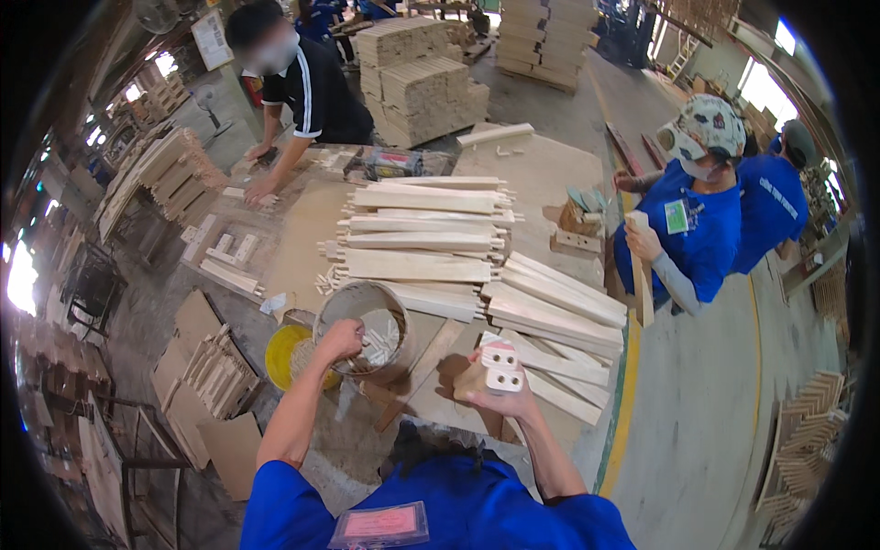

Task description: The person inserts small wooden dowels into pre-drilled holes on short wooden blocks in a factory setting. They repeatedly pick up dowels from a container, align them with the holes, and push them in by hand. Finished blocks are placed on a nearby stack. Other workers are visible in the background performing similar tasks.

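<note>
My left hand [341, 339] is closed at the rim of a round bucket [332, 312] that holds glue, gripping something small that I cannot make out. My right hand [500, 396] holds a pale wooden piece [495, 367] upright, its end face with drilled holes turned toward me. Both are over the near edge of a cardboard-covered worktable [302, 238]. Stacked tapered wooden pieces [426, 240] lie just beyond the bucket, and more [559, 312] fan out to the right of my right hand.
A person in black [312, 92] leans on the table's far left. Two people in blue [697, 229] stand at the right edge, one holding a wood strip [642, 275]. A yellow bowl [282, 353] sits left of the bucket. Wood stacks [422, 78] stand behind.
</note>
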A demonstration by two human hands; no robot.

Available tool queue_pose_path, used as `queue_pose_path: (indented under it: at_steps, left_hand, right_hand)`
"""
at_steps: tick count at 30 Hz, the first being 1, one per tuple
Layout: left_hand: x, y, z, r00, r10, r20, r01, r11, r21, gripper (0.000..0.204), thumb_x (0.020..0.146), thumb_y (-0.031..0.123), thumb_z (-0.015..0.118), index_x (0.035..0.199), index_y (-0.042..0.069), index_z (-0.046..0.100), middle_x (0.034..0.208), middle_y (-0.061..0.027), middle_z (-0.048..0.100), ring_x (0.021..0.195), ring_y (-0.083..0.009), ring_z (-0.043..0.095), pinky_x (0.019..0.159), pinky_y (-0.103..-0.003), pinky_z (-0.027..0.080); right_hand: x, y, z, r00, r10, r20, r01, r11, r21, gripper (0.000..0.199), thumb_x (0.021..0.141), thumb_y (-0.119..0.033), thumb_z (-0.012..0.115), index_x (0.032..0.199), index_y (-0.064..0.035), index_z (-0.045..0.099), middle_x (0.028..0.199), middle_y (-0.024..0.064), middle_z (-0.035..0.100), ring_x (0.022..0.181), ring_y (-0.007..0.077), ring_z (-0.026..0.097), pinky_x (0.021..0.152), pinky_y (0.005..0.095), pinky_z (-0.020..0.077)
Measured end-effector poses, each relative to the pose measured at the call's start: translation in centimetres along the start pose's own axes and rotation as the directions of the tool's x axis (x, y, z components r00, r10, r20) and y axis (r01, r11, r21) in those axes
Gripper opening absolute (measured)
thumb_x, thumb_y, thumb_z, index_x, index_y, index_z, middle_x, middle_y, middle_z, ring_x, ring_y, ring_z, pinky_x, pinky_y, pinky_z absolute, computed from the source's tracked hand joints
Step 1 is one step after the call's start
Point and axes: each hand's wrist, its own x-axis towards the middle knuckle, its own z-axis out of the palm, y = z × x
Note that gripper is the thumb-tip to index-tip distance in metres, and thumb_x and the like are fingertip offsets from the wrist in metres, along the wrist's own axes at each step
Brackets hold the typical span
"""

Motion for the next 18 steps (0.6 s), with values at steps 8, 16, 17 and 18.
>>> queue_pose_path:
  at_steps: [8,16,17,18]
  left_hand:
    - [-4.2,9.2,-5.8,0.951,0.045,-0.304,-0.199,0.844,-0.498,0.012,0.089,0.012,0.066,0.097,0.003,0.067,0.081,-0.0144,0.065,0.074,-0.0272,0.063,0.070,-0.034,0.051]
    - [-8.8,19.6,-9.2,0.770,0.531,-0.354,-0.637,0.612,-0.468,0.007,0.095,0.010,0.065,0.096,0.003,0.066,0.078,-0.0105,0.065,0.066,-0.0226,0.061,0.062,-0.032,0.048]
    - [-8.7,19.8,-9.2,0.787,0.518,-0.335,-0.615,0.629,-0.475,0.007,0.094,0.010,0.065,0.096,0.003,0.066,0.078,-0.0110,0.065,0.066,-0.0235,0.061,0.061,-0.032,0.048]
    - [-8.5,19.8,-9.1,0.805,0.504,-0.313,-0.592,0.646,-0.482,0.007,0.094,0.010,0.065,0.096,0.003,0.066,0.077,-0.0115,0.065,0.065,-0.0245,0.061,0.060,-0.033,0.048]
  right_hand:
    - [1.4,-2.8,2.6,0.994,0.105,0.012,-0.105,0.994,-0.009,0.081,0.064,-0.019,0.094,0.131,-0.0029,0.052,0.109,0.0069,0.065,0.100,0.0159,0.063,0.088,0.0320,0.0518]
    - [2.5,-3.8,3.8,0.994,0.096,0.059,-0.092,0.994,-0.064,0.077,0.061,-0.026,0.096,0.125,-0.0044,0.058,0.114,0.0078,0.062,0.105,0.0180,0.060,0.090,0.0338,0.0499]
    - [2.8,-4.0,3.8,0.995,0.078,0.065,-0.072,0.994,-0.087,0.076,0.061,-0.025,0.095,0.125,-0.0047,0.058,0.113,0.0084,0.063,0.104,0.0194,0.062,0.090,0.0343,0.0505]
    - [3.0,-4.2,3.9,0.996,0.062,0.070,-0.055,0.993,-0.108,0.075,0.061,-0.024,0.095,0.124,-0.0050,0.058,0.112,0.0090,0.064,0.102,0.0207,0.063,0.090,0.0348,0.0511]
